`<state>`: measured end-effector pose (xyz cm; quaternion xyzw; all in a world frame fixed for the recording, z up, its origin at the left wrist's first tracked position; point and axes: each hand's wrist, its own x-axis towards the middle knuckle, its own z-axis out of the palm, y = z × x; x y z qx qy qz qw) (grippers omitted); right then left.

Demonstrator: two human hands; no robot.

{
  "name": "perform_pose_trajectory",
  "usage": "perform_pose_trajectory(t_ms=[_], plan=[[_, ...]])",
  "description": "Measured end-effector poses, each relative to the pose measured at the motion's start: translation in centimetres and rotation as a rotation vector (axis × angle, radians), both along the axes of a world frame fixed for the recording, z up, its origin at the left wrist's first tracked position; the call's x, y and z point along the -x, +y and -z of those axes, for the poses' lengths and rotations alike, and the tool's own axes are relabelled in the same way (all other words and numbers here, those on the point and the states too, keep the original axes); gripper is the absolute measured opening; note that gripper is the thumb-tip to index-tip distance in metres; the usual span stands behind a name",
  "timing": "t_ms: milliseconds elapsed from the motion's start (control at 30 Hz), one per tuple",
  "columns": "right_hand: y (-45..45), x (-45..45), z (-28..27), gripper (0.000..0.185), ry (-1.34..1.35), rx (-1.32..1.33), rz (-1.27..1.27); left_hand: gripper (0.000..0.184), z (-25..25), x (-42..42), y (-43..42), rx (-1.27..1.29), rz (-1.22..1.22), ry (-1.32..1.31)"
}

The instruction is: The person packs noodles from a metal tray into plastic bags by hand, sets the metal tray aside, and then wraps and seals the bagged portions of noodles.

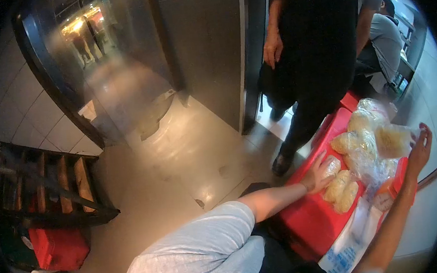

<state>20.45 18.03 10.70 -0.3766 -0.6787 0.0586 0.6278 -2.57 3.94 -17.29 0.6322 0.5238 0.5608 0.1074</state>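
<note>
My left hand (318, 175) is at the near-left side of the red lid-like surface (298, 207), its fingers curled around a small pale bundle (331, 166) that looks like noodles. Beside it lie two more yellowish noodle bundles (342, 192). My right hand (421, 148), raised at the right, pinches the edge of a clear plastic bag (394, 140) with pale yellow contents. Several plastic-wrapped noodle bundles (361, 138) are heaped between and beyond my hands. Below my right hand stands a red-rimmed container (386, 195), partly covered by plastic.
A person in a dark apron (319, 41) stands just beyond the red surface; another person (386, 46) is farther right. A white printed bag (348, 252) lies at the near edge. Wooden-slatted steps (63, 182) and a red box (58, 246) are at left.
</note>
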Motion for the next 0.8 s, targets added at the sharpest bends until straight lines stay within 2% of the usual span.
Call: perform_pose_trajectory(t_ms=[33,133,233,267,300,367,400,433,467,500,533,567,633,667,767,800], plan=[[-2.1,0.3,-0.9,0.033,0.061,-0.019,-0.001,0.067,0.6,-0.3,0.1,-0.012,-0.011,0.0],[-7.6,0.3,-2.0,0.035,-0.304,-0.061,0.238,0.069,0.6,-0.3,0.1,0.011,-0.013,0.016],[-13.2,2.6,0.8,0.025,-0.386,0.09,-0.105,0.069,0.4,0.1,-0.6,0.038,0.025,0.047],[-15.7,3.3,1.1,0.021,-0.484,-0.022,-0.109,0.068,-0.6,0.3,-1.5,0.021,0.011,0.091],[-18.0,3.8,1.4,0.017,-0.544,0.031,-0.069,0.068,-1.4,0.7,-2.6,0.003,0.0,0.143],[-21.2,3.4,3.2,0.014,-0.498,0.187,-0.111,0.07,-6.8,0.9,-6.8,-0.046,0.138,0.046],[-22.5,3.6,5.0,0.012,-0.419,0.196,-0.193,0.072,-9.2,0.9,-8.5,-0.123,0.253,0.022],[-23.7,4.0,6.5,0.011,-0.479,0.092,-0.157,0.074,-10.9,0.2,-10.0,-0.184,0.372,-0.006],[-25.2,4.5,7.4,0.012,-0.446,0.224,-0.204,0.077,-12.7,-0.5,-11.6,-0.28,0.451,0.076],[-26.1,4.7,8.3,0.011,-0.495,0.239,-0.147,0.077,-13.2,-1.3,-12.5,-0.341,0.572,0.121],[-25.6,4.5,10.7,0.012,-0.465,0.163,-0.135,0.076,-13.5,-2.2,-13.0,-0.348,0.58,0.128],[-26.8,3.8,10.8,0.014,-0.411,0.256,-0.135,0.077,-13.6,-3.1,-13.5,-0.358,0.585,0.131],[-28.6,3.1,10.4,0.018,-0.295,0.405,-0.147,0.065,-12.9,-3.5,-13.4,-0.239,0.556,0.236],[-29.2,2.5,10.4,0.021,-0.257,0.356,-0.135,0.059,-13.2,-3.2,-13.0,-0.195,0.528,0.299],[-30.6,0.3,10.1,0.022,-0.135,0.283,-0.269,0.034,-14.4,-3.2,-13.0,-0.353,0.505,0.391],[-30.9,-0.2,8.9,0.023,-0.327,0.099,-0.245,0.021,-14.8,-3.2,-13.6,-0.27,0.54,0.366]])
